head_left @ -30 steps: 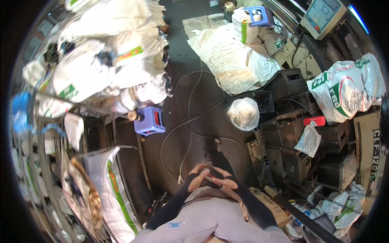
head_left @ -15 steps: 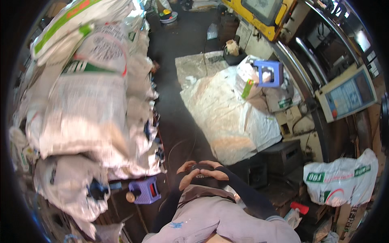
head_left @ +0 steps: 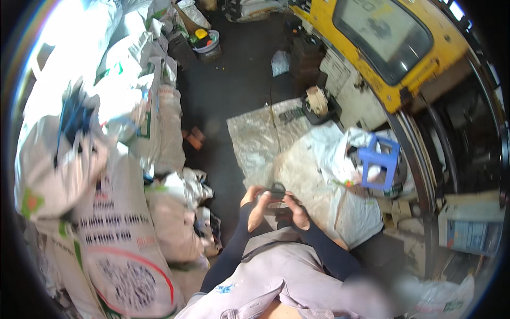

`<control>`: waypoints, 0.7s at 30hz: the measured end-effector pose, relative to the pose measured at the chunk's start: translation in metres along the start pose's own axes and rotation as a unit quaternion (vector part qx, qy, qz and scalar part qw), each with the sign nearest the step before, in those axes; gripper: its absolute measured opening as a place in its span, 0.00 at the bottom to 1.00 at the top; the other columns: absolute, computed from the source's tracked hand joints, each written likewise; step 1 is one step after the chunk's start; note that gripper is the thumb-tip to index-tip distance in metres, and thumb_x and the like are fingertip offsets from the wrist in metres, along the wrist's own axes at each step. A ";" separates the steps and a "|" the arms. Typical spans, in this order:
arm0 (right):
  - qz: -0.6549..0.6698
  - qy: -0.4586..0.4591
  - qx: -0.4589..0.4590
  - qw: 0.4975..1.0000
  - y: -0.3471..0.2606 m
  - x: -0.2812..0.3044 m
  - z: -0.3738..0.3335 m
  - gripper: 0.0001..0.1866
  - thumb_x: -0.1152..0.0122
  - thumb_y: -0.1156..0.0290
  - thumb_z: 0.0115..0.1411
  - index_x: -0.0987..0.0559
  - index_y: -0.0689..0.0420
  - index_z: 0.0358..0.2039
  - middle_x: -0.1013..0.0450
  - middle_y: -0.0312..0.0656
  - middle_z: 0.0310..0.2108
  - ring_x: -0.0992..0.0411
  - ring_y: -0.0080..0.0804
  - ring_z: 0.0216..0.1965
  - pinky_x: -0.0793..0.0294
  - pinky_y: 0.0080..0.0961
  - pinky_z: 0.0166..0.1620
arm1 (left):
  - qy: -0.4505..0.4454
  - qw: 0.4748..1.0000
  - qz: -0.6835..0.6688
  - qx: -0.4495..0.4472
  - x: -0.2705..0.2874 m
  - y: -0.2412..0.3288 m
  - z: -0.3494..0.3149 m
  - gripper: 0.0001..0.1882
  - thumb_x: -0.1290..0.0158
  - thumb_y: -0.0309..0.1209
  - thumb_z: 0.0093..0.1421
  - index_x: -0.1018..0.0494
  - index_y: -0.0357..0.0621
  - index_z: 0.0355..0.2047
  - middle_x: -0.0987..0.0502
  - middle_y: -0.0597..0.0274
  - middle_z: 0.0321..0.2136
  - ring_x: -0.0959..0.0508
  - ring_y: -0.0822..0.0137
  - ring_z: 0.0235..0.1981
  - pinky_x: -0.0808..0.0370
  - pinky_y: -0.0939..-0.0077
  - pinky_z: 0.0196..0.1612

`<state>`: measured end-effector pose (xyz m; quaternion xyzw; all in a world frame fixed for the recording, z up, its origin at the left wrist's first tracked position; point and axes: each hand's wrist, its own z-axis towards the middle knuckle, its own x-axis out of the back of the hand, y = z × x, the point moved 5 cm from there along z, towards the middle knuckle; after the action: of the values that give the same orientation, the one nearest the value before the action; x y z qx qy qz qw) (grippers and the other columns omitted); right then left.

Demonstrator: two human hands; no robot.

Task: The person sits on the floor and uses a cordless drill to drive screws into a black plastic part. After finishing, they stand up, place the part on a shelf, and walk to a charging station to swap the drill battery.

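Both hands meet in front of my waist around a small dark box-like object (head_left: 277, 196) with a dark loop at its far end; its exact kind is not clear. My left hand (head_left: 256, 209) grips its left side, thumb on top. My right hand (head_left: 298, 213) closes on its right side, thumb also toward the top. Dark sleeves cover both forearms. Beyond the hands, a dirty whitish sheet (head_left: 303, 165) lies spread on the floor.
Stuffed woven sacks (head_left: 114, 228) pile along the left. On the right, a blue-purple plastic stool (head_left: 379, 162) rests on white bags near a machine with a yellow door (head_left: 406, 85) and a control panel (head_left: 470, 236). A basin (head_left: 208, 45) stands far off.
My view has swung, and the sheet, stool and machine sit differently in it. My hands are farther forward, and more of the dark object shows between them.
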<state>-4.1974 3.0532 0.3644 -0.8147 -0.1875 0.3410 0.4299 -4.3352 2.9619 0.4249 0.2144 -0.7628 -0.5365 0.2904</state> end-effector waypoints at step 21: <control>0.047 -0.264 -0.033 0.963 -0.388 -0.169 0.800 0.34 0.41 0.66 0.62 0.44 0.53 0.66 0.34 0.44 0.55 0.31 0.32 0.53 0.28 0.29 0.51 | -0.069 0.990 -0.044 -0.118 0.176 0.236 0.871 0.17 0.50 0.37 0.60 0.32 0.35 0.41 0.26 0.54 0.34 0.25 0.67 0.34 0.28 0.71 0.40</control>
<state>-4.8938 3.6274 0.4337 -0.7176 -0.2669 0.5572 0.3215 -5.0552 3.5324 0.4625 0.1742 -0.7026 -0.6481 0.2365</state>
